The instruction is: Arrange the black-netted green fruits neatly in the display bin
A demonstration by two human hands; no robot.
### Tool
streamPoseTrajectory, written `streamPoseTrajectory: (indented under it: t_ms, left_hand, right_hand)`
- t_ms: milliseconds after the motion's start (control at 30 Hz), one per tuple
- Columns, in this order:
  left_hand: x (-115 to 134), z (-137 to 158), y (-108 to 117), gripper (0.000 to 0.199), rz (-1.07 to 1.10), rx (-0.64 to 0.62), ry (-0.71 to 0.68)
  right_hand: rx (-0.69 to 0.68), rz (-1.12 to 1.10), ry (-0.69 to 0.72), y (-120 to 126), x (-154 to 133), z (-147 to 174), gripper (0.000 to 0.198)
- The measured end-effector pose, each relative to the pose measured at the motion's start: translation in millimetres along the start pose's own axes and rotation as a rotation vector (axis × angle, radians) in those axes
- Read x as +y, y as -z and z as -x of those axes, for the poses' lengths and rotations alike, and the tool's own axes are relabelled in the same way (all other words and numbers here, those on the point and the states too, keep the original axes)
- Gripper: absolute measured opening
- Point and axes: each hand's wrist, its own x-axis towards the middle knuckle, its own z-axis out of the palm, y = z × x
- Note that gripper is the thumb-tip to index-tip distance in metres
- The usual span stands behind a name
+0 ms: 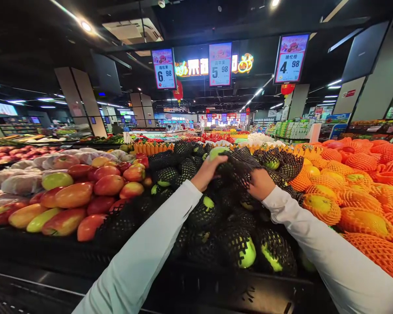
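Observation:
Over the middle of the fruit display, my left hand [208, 171] is closed round a green apple [218, 151], whose pale top shows above the fingers. My right hand [260, 183] grips a black foam net [240, 163] that stretches between both hands. Whether the apple is partly inside this net I cannot make out. Below the hands lie several green apples in black nets, among them one netted apple [247, 253] near the front edge. The fingertips of both hands are partly hidden by the net.
Red and yellow apples [74, 195] are heaped on the left, beside fruit in white wrapping [21, 181]. Oranges in orange foam nets [363, 220] fill the right. A black display edge [249, 290] runs along the front. Price screens [220, 64] hang overhead.

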Motion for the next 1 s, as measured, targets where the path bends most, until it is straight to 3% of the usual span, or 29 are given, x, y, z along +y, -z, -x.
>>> streamPoseTrajectory:
  t_ms: [133, 267, 533, 733, 833, 933, 1000]
  left_hand:
    - [3.9, -5.3, 10.6, 0.052, 0.263, 0.099, 0.108]
    - [2.4, -6.8, 13.5, 0.058, 0.268, 0.028, 0.083]
    - [-9.2, -1.1, 6.9, 0.06, 0.01, -0.234, 0.126]
    - [-10.9, -0.4, 8.9, 0.077, -0.301, -0.381, 0.128]
    - [-9.3, -3.0, 10.6, 0.067, -0.413, -0.313, 0.005]
    - [-9.4, -8.9, 15.3, 0.054, -0.463, -0.12, -0.202]
    - [-10.9, -13.7, 19.6, 0.051, -0.441, -0.013, -0.243]
  right_hand:
    - [0.179, -0.245, 0.179, 20.6, -15.7, -10.0, 0.04]
    - [0.232, -0.386, 0.103, 26.2, -18.7, -7.0, 0.04]
    - [0.24, -0.27, 0.192, 8.0, -8.9, -6.2, 0.064]
    - [0.115, -0.242, 0.061, 4.3, -4.2, -5.4, 0.068]
    - [0.093, -0.289, -0.027, 1.3, 2.3, -6.6, 0.062]
    - [0.069, -0.339, -0.104, 0.1, 8.8, -8.5, 0.061]
    - [0.052, -0.368, -0.135, 0.9, 10.6, -9.4, 0.062]
